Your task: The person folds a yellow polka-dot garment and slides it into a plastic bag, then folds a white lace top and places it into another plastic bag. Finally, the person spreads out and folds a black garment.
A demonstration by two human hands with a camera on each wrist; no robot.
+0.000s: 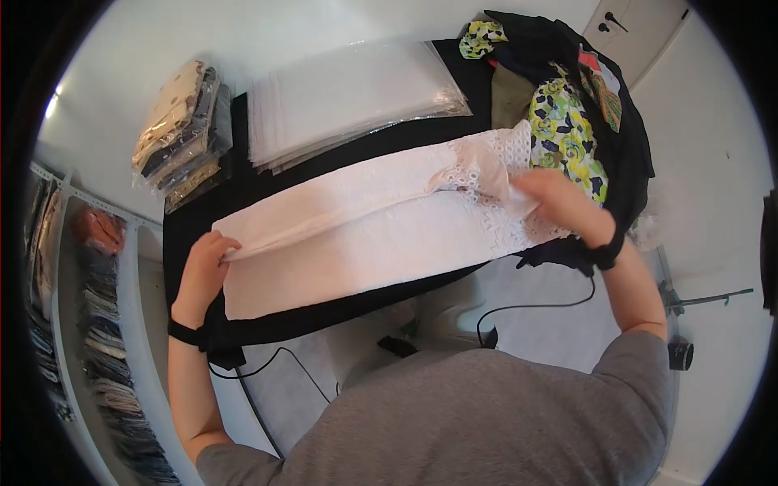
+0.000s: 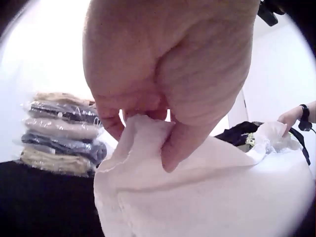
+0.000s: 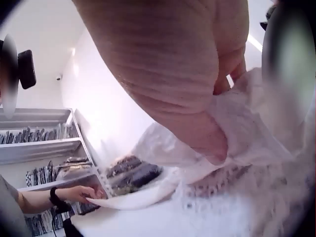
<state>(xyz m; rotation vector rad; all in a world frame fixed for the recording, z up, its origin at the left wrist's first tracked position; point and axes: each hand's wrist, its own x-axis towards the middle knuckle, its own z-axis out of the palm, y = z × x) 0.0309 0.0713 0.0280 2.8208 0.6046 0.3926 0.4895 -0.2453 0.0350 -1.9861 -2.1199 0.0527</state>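
Note:
A long white garment (image 1: 365, 235) with eyelet lace (image 1: 510, 154) at its right end lies stretched across the black-covered table. At its left end my left hand (image 1: 208, 263) pinches an edge between thumb and fingers; the left wrist view shows the white cloth (image 2: 143, 143) bunched in that pinch. Over the lace end, my right hand (image 1: 559, 202) grips a lifted fold of the same fabric, its thumb pressing the cloth (image 3: 247, 128) in the right wrist view. A raised ridge of fabric runs between the two hands.
Clear plastic bags (image 1: 348, 97) lie stacked at the back. Packaged folded clothes (image 1: 182, 121) are piled at the back left. Yellow-and-black floral fabric (image 1: 559, 121) and dark garments (image 1: 624, 154) heap up at the right. Filled shelves (image 1: 105, 324) stand left; a cable (image 1: 535, 306) hangs below the table.

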